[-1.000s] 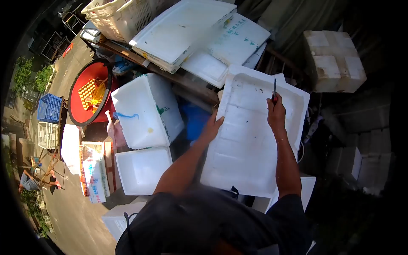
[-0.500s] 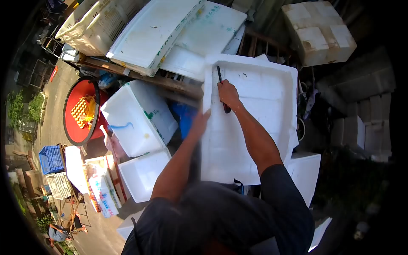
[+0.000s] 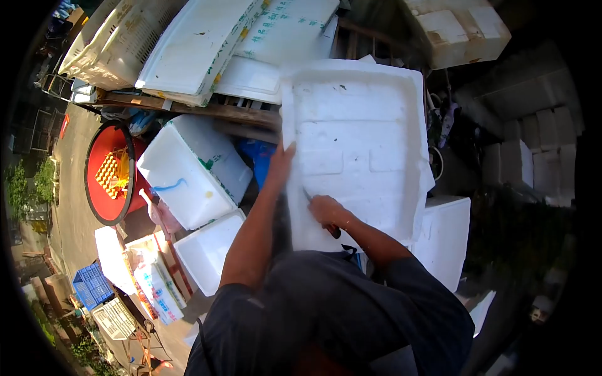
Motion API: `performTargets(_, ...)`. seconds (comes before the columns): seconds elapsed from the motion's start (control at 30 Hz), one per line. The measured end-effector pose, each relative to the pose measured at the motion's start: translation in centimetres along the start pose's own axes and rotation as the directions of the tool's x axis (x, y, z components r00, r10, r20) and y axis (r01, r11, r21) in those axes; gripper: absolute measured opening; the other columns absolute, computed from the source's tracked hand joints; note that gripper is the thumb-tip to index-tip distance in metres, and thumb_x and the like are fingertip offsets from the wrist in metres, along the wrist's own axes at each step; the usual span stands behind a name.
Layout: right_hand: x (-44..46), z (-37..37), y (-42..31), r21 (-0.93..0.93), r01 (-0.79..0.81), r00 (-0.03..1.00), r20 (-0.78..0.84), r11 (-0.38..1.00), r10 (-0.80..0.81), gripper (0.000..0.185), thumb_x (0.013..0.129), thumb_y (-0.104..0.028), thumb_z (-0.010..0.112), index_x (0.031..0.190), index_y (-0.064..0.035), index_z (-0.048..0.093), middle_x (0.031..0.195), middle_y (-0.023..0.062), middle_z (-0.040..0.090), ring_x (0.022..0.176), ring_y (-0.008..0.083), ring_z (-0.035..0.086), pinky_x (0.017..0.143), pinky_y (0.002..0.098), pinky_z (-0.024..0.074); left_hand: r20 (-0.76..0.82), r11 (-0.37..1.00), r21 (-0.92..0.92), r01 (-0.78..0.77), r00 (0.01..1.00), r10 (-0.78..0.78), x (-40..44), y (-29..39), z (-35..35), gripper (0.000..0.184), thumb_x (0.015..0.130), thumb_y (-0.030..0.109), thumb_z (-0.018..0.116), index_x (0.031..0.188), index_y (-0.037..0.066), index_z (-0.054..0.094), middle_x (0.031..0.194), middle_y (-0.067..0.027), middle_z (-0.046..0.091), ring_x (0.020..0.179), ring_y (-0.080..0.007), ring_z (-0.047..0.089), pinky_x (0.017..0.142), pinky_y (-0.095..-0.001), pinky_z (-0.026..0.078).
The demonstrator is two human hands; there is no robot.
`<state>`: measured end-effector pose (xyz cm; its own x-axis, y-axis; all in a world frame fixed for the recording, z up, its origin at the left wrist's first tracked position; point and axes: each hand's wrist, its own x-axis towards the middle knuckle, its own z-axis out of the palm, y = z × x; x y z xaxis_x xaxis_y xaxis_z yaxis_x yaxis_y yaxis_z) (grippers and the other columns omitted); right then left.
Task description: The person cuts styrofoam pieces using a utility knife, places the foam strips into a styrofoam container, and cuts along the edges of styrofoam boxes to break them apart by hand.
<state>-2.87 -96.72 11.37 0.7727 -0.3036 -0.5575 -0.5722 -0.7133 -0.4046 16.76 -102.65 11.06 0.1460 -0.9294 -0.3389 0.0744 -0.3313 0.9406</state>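
A large white foam box [image 3: 351,135], shallow and with a raised rim, is in front of me with its inside facing me. My left hand [image 3: 281,164] is closed on its left rim, with the thumb on the near side and the other fingers mostly hidden. Over the lower left of the box, my right hand [image 3: 328,212] is wrapped around a knife [image 3: 335,232] with a dark and red handle. Its thin blade points up and left, close to the inner left wall. Whether the blade touches the foam I cannot tell.
White foam lids [image 3: 194,47] lie stacked on a wooden rack [image 3: 200,108] beyond the box. To the left are an open foam box [image 3: 182,178] and a red tub [image 3: 94,153] with a black rim. A taped foam box [image 3: 461,34] sits at the upper right.
My right hand has moved the knife from the box's upper left down toward its near end. My left hand has shifted slightly up along the left rim. The whole view has shifted a little.
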Motion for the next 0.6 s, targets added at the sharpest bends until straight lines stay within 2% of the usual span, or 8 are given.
performTargets(0.03,-2.3,0.5,-1.9,0.354,-0.241,0.970,0.066,0.904,0.234,0.027,0.092,-0.020,0.058,0.099,0.0055,0.065,0.089,0.0225,0.067,0.072,0.0342,0.069,0.068,0.0402,0.0575,0.002,0.999,0.021,-0.025,1.000,0.025,-0.2,0.0,-0.1,0.061,0.099,0.031,0.054,0.152,0.008,0.035,0.137,-0.0202,0.056,0.123,-0.0245,0.054,0.105,-0.0332,0.040)
performTargets(0.07,-4.6,-0.5,-3.0,0.632,-0.446,0.884,0.199,0.633,0.424,0.031,0.095,-0.023,0.056,0.102,0.0057,0.063,0.084,0.0212,0.067,0.067,0.0329,0.068,0.065,0.0386,0.0568,0.011,0.998,0.037,-0.059,0.998,0.058,0.0,0.1,0.0,0.061,0.099,0.031,0.054,0.152,0.008,0.035,0.137,-0.0197,0.057,0.123,-0.0239,0.054,0.105,-0.0330,0.040)
performTargets(0.2,-10.6,-4.2,3.3,0.730,-0.409,0.681,-0.154,0.547,0.716,0.035,0.100,-0.030,0.048,0.103,0.0038,0.056,0.075,0.0185,0.066,0.060,0.0309,0.066,0.062,0.0398,0.0537,0.015,0.997,-0.077,0.002,1.000,-0.001,-0.7,1.0,0.4,0.057,0.099,0.029,0.057,0.149,0.005,0.041,0.134,-0.0145,0.058,0.118,-0.0191,0.055,0.101,-0.0315,0.043)
performTargets(0.23,-11.9,-6.4,4.9,0.688,-0.444,0.588,-0.260,0.574,0.766,0.034,0.100,-0.031,0.050,0.099,0.0028,0.054,0.075,0.0211,0.066,0.064,0.0354,0.066,0.064,0.0446,0.0535,0.018,0.998,-0.068,-0.007,1.000,0.008,-0.5,0.6,0.4,0.057,0.099,0.029,0.058,0.148,0.005,0.042,0.132,-0.0148,0.059,0.116,-0.0191,0.057,0.099,-0.0314,0.044)
performTargets(0.27,-12.7,-8.8,6.8,0.612,-0.583,0.477,-0.273,0.533,0.835,0.034,0.100,-0.032,0.048,0.103,0.0015,0.054,0.089,0.0260,0.069,0.084,0.0434,0.067,0.077,0.0510,0.0525,0.014,0.998,-0.061,-0.019,1.000,0.019,-0.3,0.1,0.4,0.057,0.099,0.029,0.059,0.147,0.005,0.043,0.131,-0.0150,0.060,0.114,-0.0192,0.058,0.098,-0.0312,0.045)
performTargets(0.33,-13.7,-10.2,12.7,0.518,-0.658,0.299,-0.487,0.547,0.821,0.032,0.100,-0.031,0.051,0.103,0.0011,0.053,0.083,0.0253,0.068,0.080,0.0437,0.067,0.072,0.0521,0.0529,0.015,1.000,-0.029,-0.010,1.000,0.010,0.2,0.8,0.0,0.057,0.097,0.030,0.061,0.146,0.005,0.044,0.129,-0.0155,0.060,0.110,-0.0195,0.060,0.095,-0.0310,0.047)
performTargets(0.53,-12.6,-15.6,21.0,0.348,-0.736,0.205,-0.703,0.581,0.681,0.018,0.098,-0.017,0.047,0.097,-0.0004,0.054,0.082,0.0213,0.070,0.076,0.0396,0.070,0.067,0.0488,0.0567,0.059,0.991,-0.099,-0.094,0.993,0.100,3.4,8.4,-0.1,0.076,0.091,0.031,0.071,0.148,-0.005,0.034,0.129,-0.0208,0.060,0.106,-0.0219,0.062,0.091,-0.0318,0.051)
performTargets(0.6,-11.3,-15.5,22.9,0.343,-0.750,0.186,-0.711,0.566,0.678,0.016,0.096,-0.016,0.049,0.094,-0.0014,0.055,0.080,0.0201,0.069,0.075,0.0378,0.071,0.068,0.0470,0.0578,-0.054,0.988,0.001,-0.152,0.987,0.152,5.3,8.2,0.6,0.079,0.088,0.025,0.073,0.148,-0.006,0.032,0.134,-0.0232,0.055,0.112,-0.0261,0.060,0.094,-0.0327,0.050)
